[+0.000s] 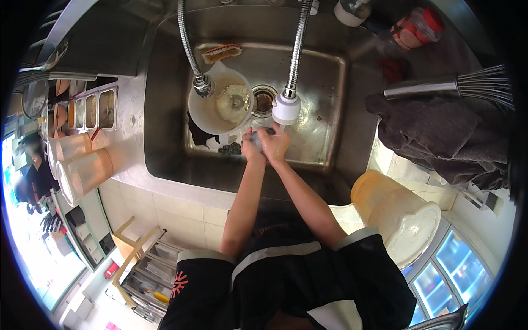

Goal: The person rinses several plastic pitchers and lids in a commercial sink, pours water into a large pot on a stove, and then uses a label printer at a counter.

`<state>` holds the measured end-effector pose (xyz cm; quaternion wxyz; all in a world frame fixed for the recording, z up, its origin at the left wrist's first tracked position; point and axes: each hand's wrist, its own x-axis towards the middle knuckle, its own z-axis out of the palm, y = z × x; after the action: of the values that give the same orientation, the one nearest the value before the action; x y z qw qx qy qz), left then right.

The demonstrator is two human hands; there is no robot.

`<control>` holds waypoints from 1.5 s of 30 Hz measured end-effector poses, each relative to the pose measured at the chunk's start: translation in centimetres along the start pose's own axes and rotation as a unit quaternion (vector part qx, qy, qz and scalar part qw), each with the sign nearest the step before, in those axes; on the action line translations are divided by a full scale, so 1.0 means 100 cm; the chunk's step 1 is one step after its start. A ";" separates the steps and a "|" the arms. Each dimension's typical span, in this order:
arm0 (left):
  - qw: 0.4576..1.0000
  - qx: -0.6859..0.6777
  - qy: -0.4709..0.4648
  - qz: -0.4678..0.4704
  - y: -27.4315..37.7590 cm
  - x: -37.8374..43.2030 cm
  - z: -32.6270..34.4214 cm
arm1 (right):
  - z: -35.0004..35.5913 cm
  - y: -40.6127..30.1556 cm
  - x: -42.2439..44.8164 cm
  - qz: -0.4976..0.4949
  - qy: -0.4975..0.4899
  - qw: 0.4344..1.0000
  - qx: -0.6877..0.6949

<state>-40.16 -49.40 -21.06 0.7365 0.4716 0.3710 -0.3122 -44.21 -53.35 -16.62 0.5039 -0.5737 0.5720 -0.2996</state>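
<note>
Over a steel sink [317,152], my left hand [251,145] and my right hand [274,142] are cupped together around a wet grey scrubber [258,141], which looks soapy. Water runs from the white tap head [286,109] right beside my right hand. A translucent plastic measuring jug [198,111] stands in the sink to the left, under a second metal flexible spout [203,84], with water in it. Next to the jug's handle lies a dark mesh scourer [230,149]. The drain [264,101] lies just beyond my hands.
An orange scrubbing brush [222,53] lies at the sink's back. On the right are a large whisk [420,88], dark cloths [437,132], a red-lidded jar [416,31] and a big plastic container [392,210]. Plastic tubs [84,169] and ingredient trays [93,109] stand left.
</note>
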 end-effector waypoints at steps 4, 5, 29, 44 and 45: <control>0.954 -0.027 -0.262 -0.144 0.000 0.016 -0.051 | -0.003 0.000 -0.013 -0.267 -0.099 0.946 -0.155; 0.944 -0.013 -0.291 -0.157 0.003 0.018 -0.064 | -0.004 0.001 -0.017 -0.336 -0.153 0.915 -0.165; 0.526 0.613 -0.487 -0.333 0.139 -0.084 -0.025 | 0.006 -0.094 -0.089 -0.673 -0.527 0.493 -0.163; 0.767 0.509 -0.278 -0.276 0.147 -0.057 -0.023 | -0.048 -0.007 0.001 0.012 -0.424 0.904 -0.058; 0.787 0.498 -0.284 -0.229 0.152 -0.059 -0.023 | -0.050 0.010 0.027 -0.045 -0.363 0.915 -0.172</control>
<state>-31.55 -41.10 -9.69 0.3780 0.5644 0.0356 -0.7330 -48.69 -56.95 -16.57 0.5563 -0.7458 0.3664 0.0104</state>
